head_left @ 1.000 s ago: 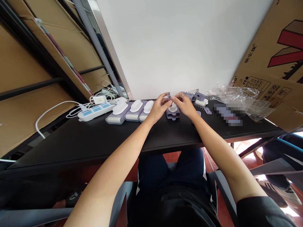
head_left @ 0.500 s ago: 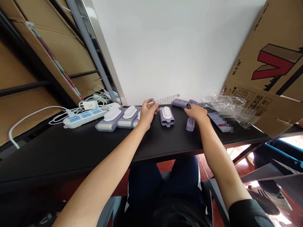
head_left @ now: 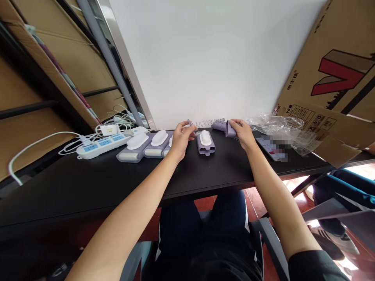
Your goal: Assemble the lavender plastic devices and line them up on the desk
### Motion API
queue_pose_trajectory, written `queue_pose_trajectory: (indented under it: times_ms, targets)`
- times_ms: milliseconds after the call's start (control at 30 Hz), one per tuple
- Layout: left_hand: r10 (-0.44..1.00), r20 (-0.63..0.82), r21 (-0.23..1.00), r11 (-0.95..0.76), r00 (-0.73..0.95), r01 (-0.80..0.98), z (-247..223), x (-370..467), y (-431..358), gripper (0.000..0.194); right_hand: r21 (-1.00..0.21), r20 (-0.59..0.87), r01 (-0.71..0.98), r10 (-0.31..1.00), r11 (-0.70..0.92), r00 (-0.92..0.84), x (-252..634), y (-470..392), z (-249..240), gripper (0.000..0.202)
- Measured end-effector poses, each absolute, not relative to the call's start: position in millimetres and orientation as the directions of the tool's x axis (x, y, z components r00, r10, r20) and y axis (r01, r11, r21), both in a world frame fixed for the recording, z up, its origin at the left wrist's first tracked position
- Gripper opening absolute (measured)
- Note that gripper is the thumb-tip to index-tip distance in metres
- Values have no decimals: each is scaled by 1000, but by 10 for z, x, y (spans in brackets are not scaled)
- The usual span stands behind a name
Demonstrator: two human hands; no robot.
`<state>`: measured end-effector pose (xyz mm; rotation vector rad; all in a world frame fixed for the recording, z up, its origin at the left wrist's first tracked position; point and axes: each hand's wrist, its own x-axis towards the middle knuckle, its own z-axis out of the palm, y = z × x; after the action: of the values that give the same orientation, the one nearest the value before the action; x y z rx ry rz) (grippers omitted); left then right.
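Observation:
My left hand (head_left: 182, 141) pinches a small purple plastic piece (head_left: 190, 122) between thumb and fingers. A thin coil spring (head_left: 209, 122) stretches to the right of that hand, along the foot of the white board. My right hand (head_left: 242, 133) is closed on a hollow purple plastic cap (head_left: 231, 130), raised just above the table. Behind the cap lies a purple perforated case (head_left: 218, 125). Between my hands a purple case with a white oval top (head_left: 205, 142) rests on the table, its open end facing me. Similar purple cases (head_left: 158, 145) stand in a row left of my left hand, one partly hidden by it.
A white power strip (head_left: 107, 144) with tangled cables lies at the left of the black table (head_left: 117, 187). Right of my right hand are a phone (head_left: 268, 147) and crumpled clear plastic (head_left: 281, 127). A cardboard box (head_left: 328, 93) leans at the right; a white board (head_left: 205, 58) stands behind.
My right hand has lifted slightly and now holds the hollow cap up. The small purple piece that stood on the table below that hand is gone from its spot. My left hand stays almost still.

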<state>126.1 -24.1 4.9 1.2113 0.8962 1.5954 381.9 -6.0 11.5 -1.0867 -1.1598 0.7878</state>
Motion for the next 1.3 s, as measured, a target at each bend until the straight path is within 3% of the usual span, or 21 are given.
queue_pose_trajectory:
  times_ms: [100,233,500,667,933,1300]
  targets:
    - [950,310,918,-311,-43,-247,55,1266,-260,48,-884,242,-327,924,336,296,3869,18,129,31]
    - [944,328,921,-310,42,-235,33,1272,-263,49,-813,214,-496,949,305,232,3880,18,148,26]
    - [947,316,938,-303,57,-170,31,1290,-286,55,-837,276,-462,955,293,107,3796,-9,109,27]
    - [956,291,950,-283,45,-129,38,1295,-298,55,-821,263,-496,958,283,111,3765,-39,116,19]
    - [953,300,949,-293,48,-114,23,1284,-277,57,-842,280,-449,954,298,107,3767,-32,96,34]
    - [950,310,947,-303,47,-107,-4,1285,-249,55,-847,246,-455,962,275,123,3783,-48,129,33]
